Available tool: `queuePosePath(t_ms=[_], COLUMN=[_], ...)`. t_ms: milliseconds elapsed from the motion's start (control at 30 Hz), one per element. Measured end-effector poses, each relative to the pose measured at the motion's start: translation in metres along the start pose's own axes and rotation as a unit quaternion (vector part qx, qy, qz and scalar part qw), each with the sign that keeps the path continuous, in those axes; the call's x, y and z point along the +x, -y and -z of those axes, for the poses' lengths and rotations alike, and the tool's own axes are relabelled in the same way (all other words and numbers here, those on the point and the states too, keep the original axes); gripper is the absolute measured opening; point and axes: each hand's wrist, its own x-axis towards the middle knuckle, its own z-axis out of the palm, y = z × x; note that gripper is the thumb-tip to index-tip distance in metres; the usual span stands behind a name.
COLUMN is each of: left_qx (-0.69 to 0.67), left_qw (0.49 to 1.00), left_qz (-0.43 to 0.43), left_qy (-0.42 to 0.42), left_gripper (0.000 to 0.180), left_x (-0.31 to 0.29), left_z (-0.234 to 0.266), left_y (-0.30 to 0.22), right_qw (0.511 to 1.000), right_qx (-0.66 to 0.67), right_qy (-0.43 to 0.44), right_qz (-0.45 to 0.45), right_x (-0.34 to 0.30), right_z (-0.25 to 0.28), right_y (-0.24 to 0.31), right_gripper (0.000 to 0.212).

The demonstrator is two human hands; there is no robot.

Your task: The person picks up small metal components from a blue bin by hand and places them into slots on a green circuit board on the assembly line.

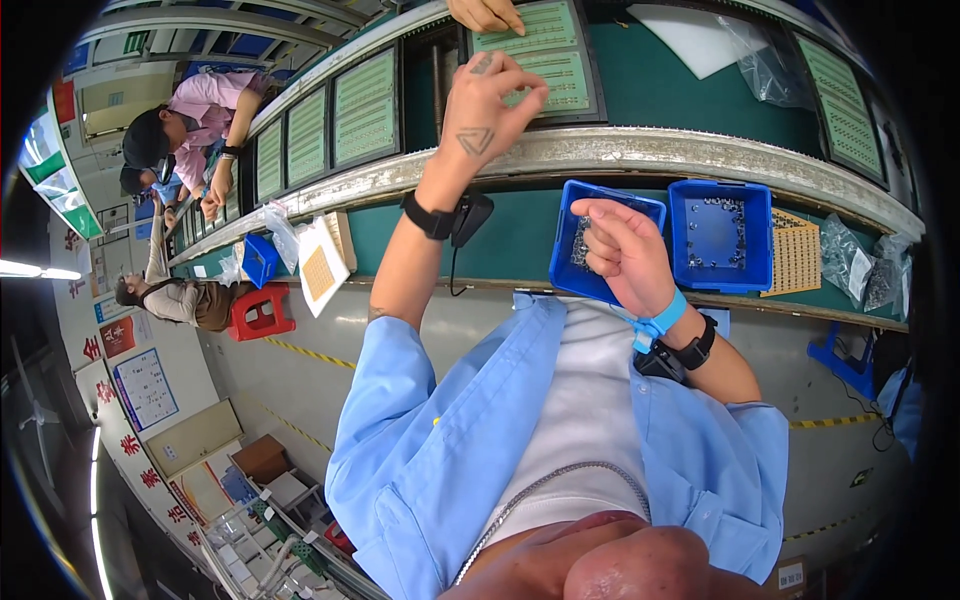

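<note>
My left hand [490, 108] is closed, thumb and index finger brought together, over the near edge of a green circuit board panel [560, 65] in a dark frame. Whatever its fingertips hold, if anything, is too small to make out. My right hand [630, 255] is also closed, its index finger bent toward the thumb, above the left blue bin [563, 265] of small metal parts. I cannot see what, if anything, sits in that pinch. Beside it stands a second blue bin [681, 240] with small shiny parts scattered along its inner sides.
A co-worker's hand [485, 14] touches the same panel from the far side. A metal rail [640, 150] separates the panels from the bins. Right of the bins lie a tan perforated board [795, 255] and clear plastic bags [848, 262]. Other people work along the line at left.
</note>
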Motion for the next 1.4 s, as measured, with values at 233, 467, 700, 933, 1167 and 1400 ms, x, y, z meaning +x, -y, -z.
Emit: queuePosePath(t_ms=[233,467,700,933,1167,1400], left_qx=[0.027,0.106,0.148,0.18,0.168,0.081], left_qw=[0.999,0.992,0.984,0.973,0.976,0.996], left_qz=[0.008,-0.022,-0.056,-0.082,-0.081,-0.013], left_qy=[0.017,0.062,0.086,0.116,0.113,0.046], left_gripper=[0.011,0.011,0.01,0.011,0.012,0.007], left_x=[0.02,0.026,0.033,0.044,0.047,0.028], left_z=[-0.033,-0.047,-0.049,-0.041,-0.035,0.008], left_y=[0.015,0.014,0.015,0.004,-0.007,-0.042], right_qw=[0.999,0.999,0.999,0.999,0.999,0.995], right_qx=[0.01,0.006,0.009,0.011,0.018,0.085], right_qy=[0.024,0.026,0.03,0.031,0.028,0.057], right_qz=[-0.019,-0.025,-0.024,-0.027,-0.041,-0.008], right_x=[-0.019,-0.023,-0.018,-0.024,-0.037,-0.017], right_z=[0.006,0.012,0.017,0.015,0.01,0.017], right_y=[0.006,0.014,0.015,0.019,0.027,0.022], right_gripper=[0.025,0.025,0.025,0.025,0.027,0.056])
